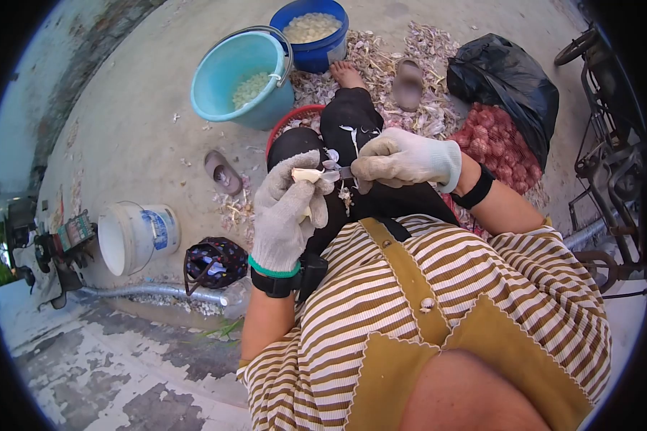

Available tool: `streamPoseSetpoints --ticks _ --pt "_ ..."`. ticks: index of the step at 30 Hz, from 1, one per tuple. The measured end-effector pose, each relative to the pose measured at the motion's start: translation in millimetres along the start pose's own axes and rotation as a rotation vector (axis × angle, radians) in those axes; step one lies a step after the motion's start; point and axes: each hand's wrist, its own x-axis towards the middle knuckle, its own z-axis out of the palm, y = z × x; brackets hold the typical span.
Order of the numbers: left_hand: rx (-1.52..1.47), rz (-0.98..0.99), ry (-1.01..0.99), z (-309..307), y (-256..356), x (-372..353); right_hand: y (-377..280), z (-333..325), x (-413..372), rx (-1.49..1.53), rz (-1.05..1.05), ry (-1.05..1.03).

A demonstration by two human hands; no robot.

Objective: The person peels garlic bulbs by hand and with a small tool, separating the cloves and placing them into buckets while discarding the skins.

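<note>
My left hand [287, 205], in a grey-white glove with a green cuff, pinches a pale garlic clove [307, 174] between thumb and fingers. My right hand [402, 159], also gloved, is closed around a small knife [346, 172], whose short blade points left at the clove. Bits of peel [331, 155] cling near the blade. Both hands are above my dark trousers [352, 118], where more scraps of skin lie. Below them, a red basin [274, 131] shows partly behind my legs.
A turquoise bucket [203, 86] and a blue bucket [325, 57] hold peeled cloves. Garlic skins [428, 50] litter the floor near a red net sack [502, 144] and black bag [510, 79]. A white bucket [118, 237] lies at left.
</note>
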Motion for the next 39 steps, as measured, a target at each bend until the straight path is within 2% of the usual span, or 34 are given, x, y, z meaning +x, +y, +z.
streamPoseSetpoints --ticks 1,2,3,5,6,8,9,10,11,12,14,17,21,23,24,26,27,29,30,33,34,37,38,39 --pt "-0.121 0.056 -0.011 -2 -1 1 7 -2 3 -0.134 0.043 0.055" --pt "-0.119 0.057 -0.011 -5 -1 2 13 -4 5 -0.268 0.086 0.110" --pt "-0.118 0.061 -0.010 -5 0 1 17 -5 5 -0.270 0.083 0.108" --pt "0.070 0.020 0.112 -1 -1 1 23 -8 5 -0.951 0.112 0.264" --pt "0.070 0.019 0.114 3 0 1 28 -11 4 -0.884 0.001 0.295" --pt "0.585 0.019 0.226 12 1 3 -1 0 -6 -0.902 -0.002 0.279" --pt "0.584 0.016 0.214 9 -2 6 -13 3 -7 -0.931 -0.011 0.268" --pt "0.852 0.162 0.147 1 -6 8 -13 4 -5 -1.065 -0.087 0.290" --pt "1.114 0.314 0.080 -2 -8 9 -18 5 -4 -1.067 -0.080 0.295" --pt "1.110 0.313 0.076 -1 -8 11 -26 7 -4 -1.084 -0.078 0.266" --pt "1.345 0.585 0.008 2 -6 13 -34 9 -5 -1.104 -0.128 0.229" --pt "1.447 0.512 -0.033 8 1 9 -29 8 3 -1.165 -0.089 0.181" --pt "1.403 0.606 -0.115 0 2 11 -29 6 0 -1.147 -0.142 0.145" --pt "1.322 0.581 -0.187 -2 5 11 -15 -3 3 -0.881 -0.296 0.121" --pt "1.323 0.579 -0.186 -2 5 8 -16 -4 2 -0.880 -0.297 0.120" --pt "0.873 0.239 -0.095 2 6 1 -18 -7 1 -0.643 -0.196 0.053" --pt "0.875 0.240 -0.093 7 12 -3 -12 -9 1 -0.644 -0.199 0.052" --pt "0.412 -0.064 0.048 18 25 -9 1 -12 6 -0.660 -0.060 0.111" --pt "0.290 0.017 0.059 14 16 -6 -5 -9 2 -0.763 0.033 0.144" --pt "0.126 0.028 0.077 3 6 -4 -4 -6 -2 -0.805 0.075 0.206" --pt "0.127 0.026 0.078 2 4 -2 -7 -7 -3 -0.761 -0.019 0.208" --pt "0.230 0.041 0.082 5 4 2 -37 -1 -11 -0.659 0.048 0.162" --pt "0.348 0.007 0.105 7 10 1 -33 -3 -11 -0.726 -0.117 0.184" --pt "0.465 -0.027 0.130 9 13 0 -36 -3 -12 -0.725 -0.114 0.187"
